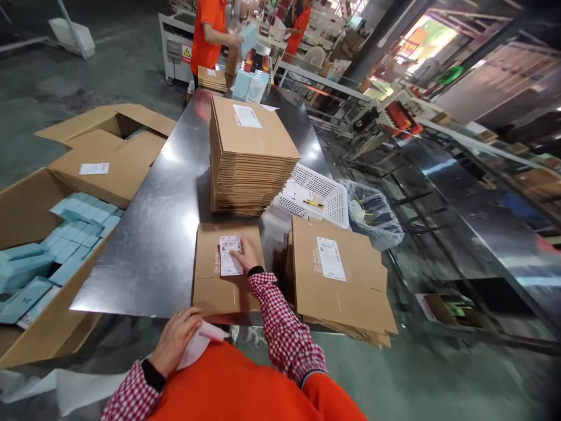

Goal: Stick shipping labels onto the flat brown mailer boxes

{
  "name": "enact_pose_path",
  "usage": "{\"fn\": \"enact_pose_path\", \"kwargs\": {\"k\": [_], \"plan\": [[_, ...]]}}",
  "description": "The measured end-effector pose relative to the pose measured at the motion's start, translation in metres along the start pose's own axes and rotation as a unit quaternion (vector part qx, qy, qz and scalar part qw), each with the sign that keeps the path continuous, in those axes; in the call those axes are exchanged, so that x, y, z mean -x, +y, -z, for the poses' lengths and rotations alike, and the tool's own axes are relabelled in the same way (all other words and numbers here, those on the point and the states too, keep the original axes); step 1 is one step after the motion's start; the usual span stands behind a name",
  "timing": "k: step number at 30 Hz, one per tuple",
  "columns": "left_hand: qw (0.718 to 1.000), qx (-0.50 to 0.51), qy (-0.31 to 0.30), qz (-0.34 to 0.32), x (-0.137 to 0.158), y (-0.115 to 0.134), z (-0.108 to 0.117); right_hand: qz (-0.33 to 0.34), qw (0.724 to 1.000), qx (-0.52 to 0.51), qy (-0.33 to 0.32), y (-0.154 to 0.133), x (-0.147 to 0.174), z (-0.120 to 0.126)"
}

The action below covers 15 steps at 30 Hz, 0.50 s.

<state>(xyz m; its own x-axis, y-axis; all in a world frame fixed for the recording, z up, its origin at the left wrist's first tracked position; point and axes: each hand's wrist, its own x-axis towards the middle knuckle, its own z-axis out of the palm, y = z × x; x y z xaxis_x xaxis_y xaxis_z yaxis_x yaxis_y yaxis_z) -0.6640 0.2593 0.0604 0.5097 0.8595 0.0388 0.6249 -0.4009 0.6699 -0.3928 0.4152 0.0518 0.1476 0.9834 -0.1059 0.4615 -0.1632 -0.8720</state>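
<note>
A flat folded cardboard box [214,283] lies on the metal table [153,234] right in front of me. My right hand [245,256] presses a white printed label [229,255] onto its top face, fingers flat on the label's right edge. My left hand [175,339] is low near my body, holding a strip of white backing paper [199,342]. To the right, a pile of labelled flat boxes [342,280] hangs over the table's edge. Behind the box stands a tall stack of flat boxes [249,158].
A large open carton of pale blue packs [56,245] sits at my left, with another open carton [109,140] behind it. A white perforated basket [313,196] and a bagged bin [372,213] are at the right. People in orange work at the far end.
</note>
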Motion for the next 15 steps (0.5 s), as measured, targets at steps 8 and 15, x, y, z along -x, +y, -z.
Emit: {"fn": "enact_pose_path", "kwargs": {"k": [8, 15], "plan": [[0.998, 0.008, -0.058, 0.005, -0.021, 0.001, -0.022, -0.048, 0.966, 0.250, 0.046, -0.010, 0.016, -0.005], [0.998, 0.034, -0.047, 0.029, -0.017, -0.013, -0.033, 0.064, 0.922, 0.380, -0.036, -0.017, 0.038, -0.039]]}}
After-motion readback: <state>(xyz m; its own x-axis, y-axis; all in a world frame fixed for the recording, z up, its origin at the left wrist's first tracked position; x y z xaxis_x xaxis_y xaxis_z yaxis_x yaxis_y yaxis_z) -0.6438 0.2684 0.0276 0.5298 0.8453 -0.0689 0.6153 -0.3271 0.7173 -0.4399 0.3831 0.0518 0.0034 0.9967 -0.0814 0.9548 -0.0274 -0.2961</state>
